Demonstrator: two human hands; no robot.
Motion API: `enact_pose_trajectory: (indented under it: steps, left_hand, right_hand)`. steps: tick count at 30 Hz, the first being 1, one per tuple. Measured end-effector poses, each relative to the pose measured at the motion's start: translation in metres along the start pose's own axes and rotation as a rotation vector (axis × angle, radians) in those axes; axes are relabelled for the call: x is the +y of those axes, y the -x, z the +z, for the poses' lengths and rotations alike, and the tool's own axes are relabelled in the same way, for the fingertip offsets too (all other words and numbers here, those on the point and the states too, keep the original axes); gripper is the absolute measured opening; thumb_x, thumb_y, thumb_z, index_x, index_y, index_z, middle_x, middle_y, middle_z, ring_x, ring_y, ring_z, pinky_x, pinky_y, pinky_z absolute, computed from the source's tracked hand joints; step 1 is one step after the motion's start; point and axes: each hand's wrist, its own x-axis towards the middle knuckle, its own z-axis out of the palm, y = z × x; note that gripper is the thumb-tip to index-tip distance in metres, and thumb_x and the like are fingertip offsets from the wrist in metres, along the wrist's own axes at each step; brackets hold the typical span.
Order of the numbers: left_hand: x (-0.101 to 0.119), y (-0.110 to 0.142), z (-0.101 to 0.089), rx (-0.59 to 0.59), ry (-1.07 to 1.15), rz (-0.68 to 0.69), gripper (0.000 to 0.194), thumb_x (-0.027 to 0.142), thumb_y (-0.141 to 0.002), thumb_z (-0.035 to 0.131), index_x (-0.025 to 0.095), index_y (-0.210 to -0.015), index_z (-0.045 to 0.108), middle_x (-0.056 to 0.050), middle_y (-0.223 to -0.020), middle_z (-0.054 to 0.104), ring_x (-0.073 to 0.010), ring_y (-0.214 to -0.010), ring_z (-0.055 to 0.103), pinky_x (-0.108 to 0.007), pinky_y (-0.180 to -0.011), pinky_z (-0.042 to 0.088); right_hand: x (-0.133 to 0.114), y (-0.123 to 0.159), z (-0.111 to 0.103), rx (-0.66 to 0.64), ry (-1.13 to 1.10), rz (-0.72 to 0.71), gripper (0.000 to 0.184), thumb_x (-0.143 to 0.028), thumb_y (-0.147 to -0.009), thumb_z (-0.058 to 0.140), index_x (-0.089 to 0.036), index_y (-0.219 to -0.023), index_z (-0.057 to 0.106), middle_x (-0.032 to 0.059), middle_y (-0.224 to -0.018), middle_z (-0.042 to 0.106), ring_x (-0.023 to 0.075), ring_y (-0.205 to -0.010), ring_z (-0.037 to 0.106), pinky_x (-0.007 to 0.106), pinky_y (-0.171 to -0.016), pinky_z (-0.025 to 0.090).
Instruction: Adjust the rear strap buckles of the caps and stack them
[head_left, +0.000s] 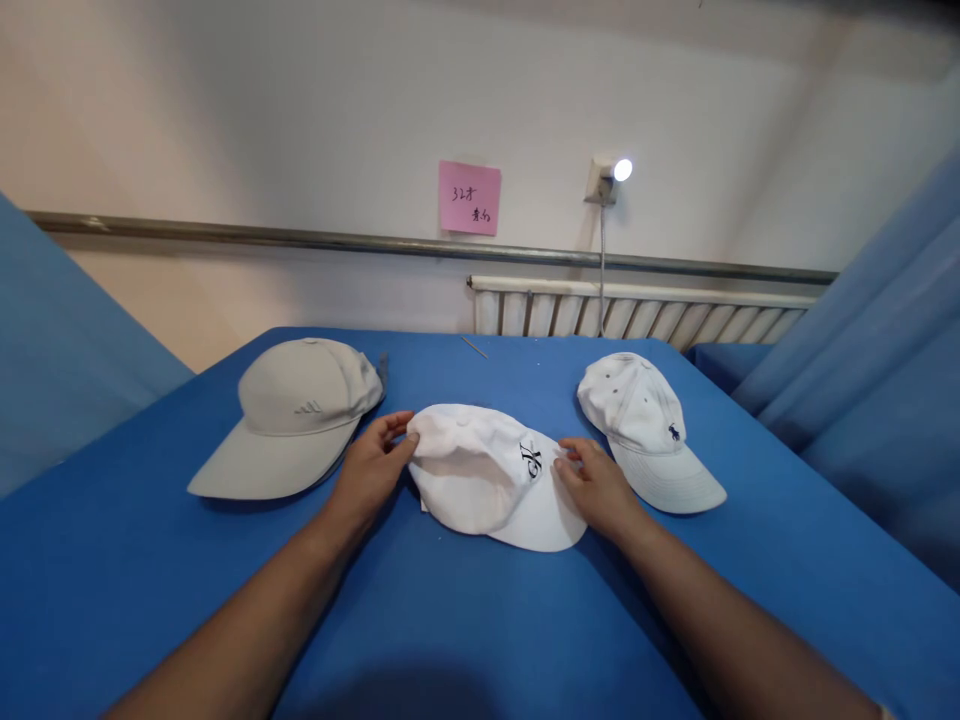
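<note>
A white baseball cap (469, 475) with a black "CK" monogram lies on the blue-covered table, its brim pointing right and its crown partly caved in. My left hand (375, 460) pinches the back edge of the crown between thumb and fingers. At the other end, my right hand (598, 487) has its thumb and fingertips closed on the edge of the brim. Left of my left hand sits a light grey cap (281, 405) with a small striped logo. Beyond my right hand is another white cap (637, 420) with a dark horse-rider emblem.
The blue table cover (450, 620) spreads under all the caps. A thin stick (474, 347) lies near its far edge. Behind are a metal rail (337, 240), a radiator (637, 308), a pink note (469, 198) and a lit plug (622, 170). Blue curtains (885, 330) hang at both sides.
</note>
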Motion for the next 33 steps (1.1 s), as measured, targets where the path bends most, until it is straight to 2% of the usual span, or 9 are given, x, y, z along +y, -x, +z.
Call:
enact_pose_trajectory:
  steps: [4,9,12,13,15,18,21,25,33]
  left_hand:
    - [-0.008,-0.010,-0.009,0.057,-0.112,-0.023,0.056,0.048,-0.068,0.074,0.015,-0.113,0.066,-0.018,-0.124,0.067,-0.0377,-0.123,0.057,-0.049,-0.105,0.043]
    - [0.000,0.005,-0.008,0.097,-0.081,-0.007,0.061,0.051,-0.081,0.059,0.012,-0.127,0.059,-0.017,-0.125,0.065,-0.0321,-0.115,0.062,-0.044,-0.098,0.048]
    - [0.009,0.016,-0.003,0.018,-0.034,0.019,0.053,0.051,-0.081,0.061,0.015,-0.120,0.064,-0.013,-0.118,0.070,-0.0298,-0.108,0.065,-0.040,-0.091,0.052]
    - [0.010,0.017,-0.002,-0.016,-0.021,0.020,0.051,0.051,-0.081,0.062,0.015,-0.117,0.066,-0.013,-0.116,0.071,-0.0296,-0.105,0.066,-0.040,-0.090,0.053]
    - [0.010,0.016,-0.003,-0.021,-0.017,0.022,0.051,0.052,-0.081,0.063,0.016,-0.117,0.067,-0.013,-0.115,0.071,-0.0298,-0.104,0.067,-0.041,-0.089,0.053]
    - [0.004,0.011,-0.008,0.117,-0.063,0.052,0.054,0.048,-0.080,0.065,0.016,-0.123,0.064,-0.013,-0.120,0.070,-0.0303,-0.109,0.066,-0.042,-0.093,0.052]
    - [0.002,0.009,-0.011,0.172,-0.113,0.109,0.048,0.046,-0.081,0.063,0.019,-0.121,0.066,-0.011,-0.122,0.069,-0.0300,-0.111,0.065,-0.042,-0.095,0.051]
    - [0.007,0.017,-0.006,0.115,-0.139,0.153,0.038,0.047,-0.086,0.058,0.023,-0.111,0.070,-0.008,-0.123,0.070,-0.0291,-0.111,0.065,-0.041,-0.096,0.051]
    - [0.010,0.020,0.001,0.124,-0.137,0.153,0.032,0.044,-0.086,0.057,0.022,-0.106,0.070,-0.007,-0.121,0.071,-0.0289,-0.111,0.066,-0.041,-0.097,0.050]
  right_hand:
    - [-0.013,0.008,-0.003,-0.123,0.010,0.028,0.022,-0.027,-0.087,0.058,-0.018,-0.106,0.066,0.0095,-0.098,0.071,0.0209,-0.078,0.068,0.035,-0.071,0.053]
    - [-0.028,0.014,-0.010,-0.331,-0.139,0.099,0.009,-0.023,-0.088,0.056,-0.020,-0.088,0.065,0.0021,-0.072,0.071,0.0144,-0.048,0.061,0.026,-0.051,0.044]
    - [-0.029,0.014,-0.012,-0.438,-0.143,0.167,0.015,-0.025,-0.091,0.051,-0.020,-0.082,0.062,-0.0008,-0.059,0.065,0.0154,-0.044,0.060,0.025,-0.047,0.041]
    - [-0.028,0.013,-0.012,-0.414,-0.095,0.146,0.015,-0.026,-0.091,0.051,-0.021,-0.082,0.063,0.0007,-0.062,0.067,0.0172,-0.050,0.063,0.026,-0.050,0.042]
    - [-0.025,0.011,-0.011,-0.286,0.048,0.065,0.012,-0.027,-0.089,0.056,-0.020,-0.089,0.065,0.0063,-0.078,0.072,0.0218,-0.069,0.069,0.030,-0.060,0.046]
    - [-0.019,0.010,-0.005,-0.154,0.177,-0.005,0.018,-0.028,-0.086,0.062,-0.018,-0.101,0.066,0.0131,-0.099,0.073,0.0253,-0.084,0.069,0.034,-0.072,0.048]
    - [-0.019,0.010,0.003,-0.155,0.137,0.038,0.024,-0.031,-0.085,0.065,-0.017,-0.104,0.065,0.0130,-0.101,0.072,0.0220,-0.078,0.068,0.034,-0.072,0.049]
    - [-0.023,0.010,0.008,-0.164,0.083,0.128,0.027,-0.031,-0.084,0.066,-0.017,-0.107,0.064,0.0131,-0.105,0.069,0.0200,-0.076,0.067,0.034,-0.072,0.051]
    - [-0.028,0.007,-0.004,-0.230,0.038,0.181,0.017,-0.025,-0.085,0.063,-0.018,-0.101,0.064,0.0094,-0.093,0.072,0.0239,-0.084,0.069,0.036,-0.076,0.049]
